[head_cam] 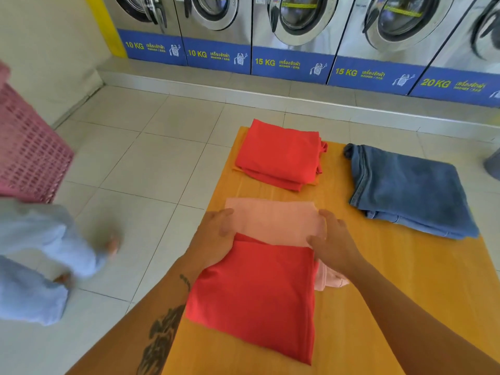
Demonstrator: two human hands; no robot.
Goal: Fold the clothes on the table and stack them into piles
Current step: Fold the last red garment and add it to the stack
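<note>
A folded red garment [259, 293] lies near me on the orange table [392, 280], on top of a pale pink garment [276, 220] that sticks out beyond its far edge. My left hand [216, 236] grips the left side where the two garments meet. My right hand [330, 239] holds the right side of the same pair, fingers curled over the pink cloth. Farther back sits a pile of folded red clothes [278, 155]. Folded blue jeans [408, 188] lie at the right.
A pink laundry basket [27, 147] stands on the tiled floor at the left. Another person in light blue clothes [35, 261] crouches at the left, blurred. Washing machines [292, 36] line the back wall.
</note>
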